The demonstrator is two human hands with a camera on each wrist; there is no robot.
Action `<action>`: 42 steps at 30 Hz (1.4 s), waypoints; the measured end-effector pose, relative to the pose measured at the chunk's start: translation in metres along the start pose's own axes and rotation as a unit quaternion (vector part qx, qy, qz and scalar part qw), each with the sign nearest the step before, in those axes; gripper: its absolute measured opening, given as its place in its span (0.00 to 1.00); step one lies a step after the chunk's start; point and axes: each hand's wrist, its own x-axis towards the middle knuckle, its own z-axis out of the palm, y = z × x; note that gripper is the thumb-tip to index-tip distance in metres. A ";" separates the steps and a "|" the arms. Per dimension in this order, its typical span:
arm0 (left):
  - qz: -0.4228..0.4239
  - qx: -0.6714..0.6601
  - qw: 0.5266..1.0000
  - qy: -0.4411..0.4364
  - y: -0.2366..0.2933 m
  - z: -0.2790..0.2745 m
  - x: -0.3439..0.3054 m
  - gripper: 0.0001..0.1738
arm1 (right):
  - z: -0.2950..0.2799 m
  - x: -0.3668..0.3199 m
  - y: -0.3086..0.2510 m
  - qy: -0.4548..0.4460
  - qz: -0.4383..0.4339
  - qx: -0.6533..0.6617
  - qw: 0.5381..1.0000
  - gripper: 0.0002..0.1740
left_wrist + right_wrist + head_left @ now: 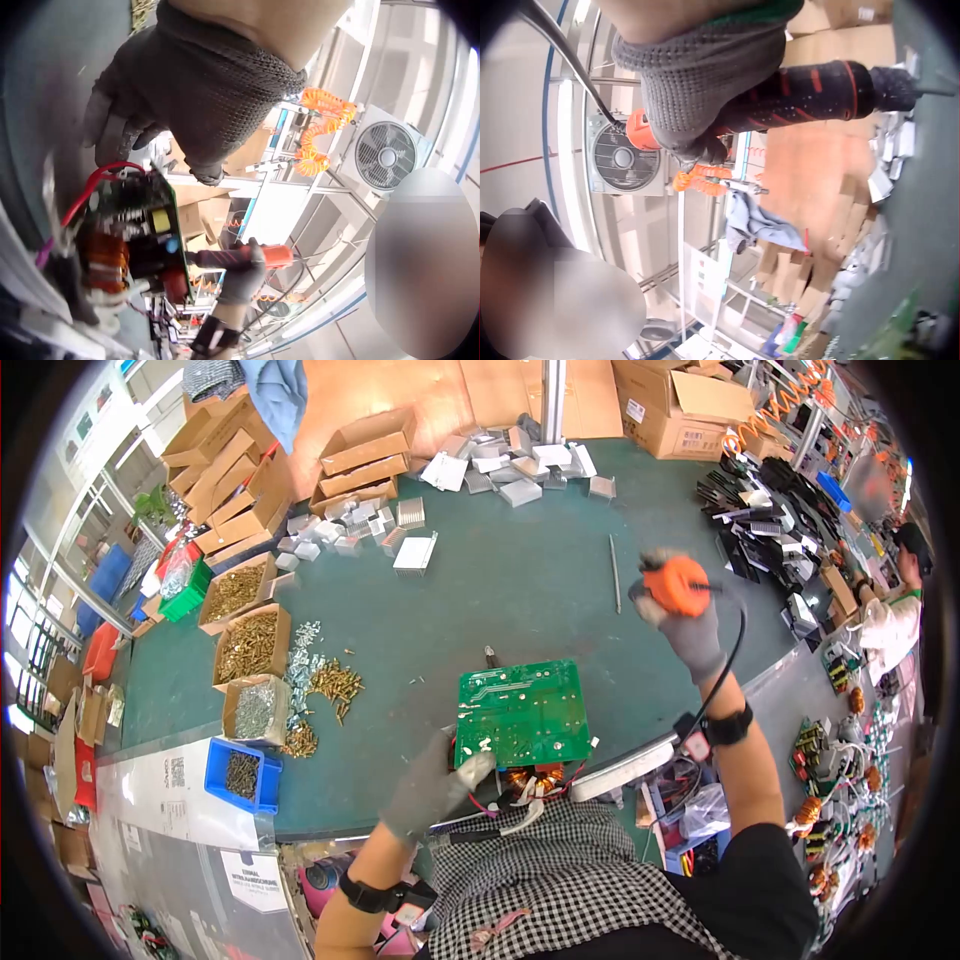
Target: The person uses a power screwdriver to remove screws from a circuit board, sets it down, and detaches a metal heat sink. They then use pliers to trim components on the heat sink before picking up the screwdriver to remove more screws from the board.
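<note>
A green circuit board (522, 712) lies solder side up near the table's front edge, with a copper coil (105, 259) and other parts beneath it. The gloved left hand (432, 785) holds the board's lower left corner, thumb on top; in the left wrist view this hand (187, 94) is above the board's edge. Right of the board, the gloved right hand (685, 622) grips an orange and black electric screwdriver (676, 586), raised over the table. The right wrist view shows the hand (697, 90) curled round the black body (810, 94), its bit pointing away from the hand.
Boxes of brass screws (248, 647) and a blue bin (242, 776) stand at the left. Silver heat sinks (520, 465) lie at the back, black ones (765, 525) at the right. A thin rod (615, 573) lies near the right hand. Another person (893, 622) is at far right.
</note>
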 end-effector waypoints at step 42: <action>0.436 0.430 0.749 0.252 0.053 0.065 -0.005 0.22 | 0.054 0.007 -0.068 -0.450 0.178 -0.263 0.835 0.36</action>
